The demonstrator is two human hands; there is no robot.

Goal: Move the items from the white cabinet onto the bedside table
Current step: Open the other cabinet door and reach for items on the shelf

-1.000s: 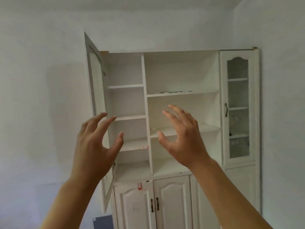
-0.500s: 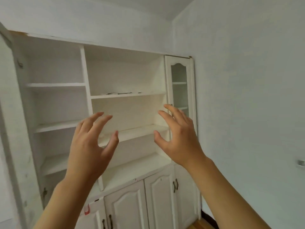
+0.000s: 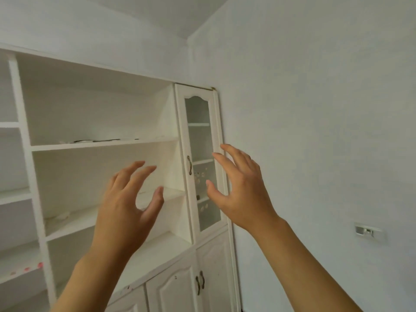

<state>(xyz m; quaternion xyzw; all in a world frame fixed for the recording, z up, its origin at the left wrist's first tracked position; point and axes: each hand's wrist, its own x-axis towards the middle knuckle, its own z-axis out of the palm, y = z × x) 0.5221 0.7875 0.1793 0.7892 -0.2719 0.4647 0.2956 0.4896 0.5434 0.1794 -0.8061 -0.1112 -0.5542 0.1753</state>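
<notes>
A: Which step now?
B: Searching. Left hand [image 3: 126,212] and right hand [image 3: 243,194] are spread wide, empty, before the white cabinet [image 3: 101,143]; small items [image 3: 200,176] sit behind its glass door [image 3: 202,158].
A: Next?
B: Probably pull its handle [image 3: 189,165]

No text, label, brand, number or sign can be read anywhere here.

Soft even daylight, slight motion blur
</notes>
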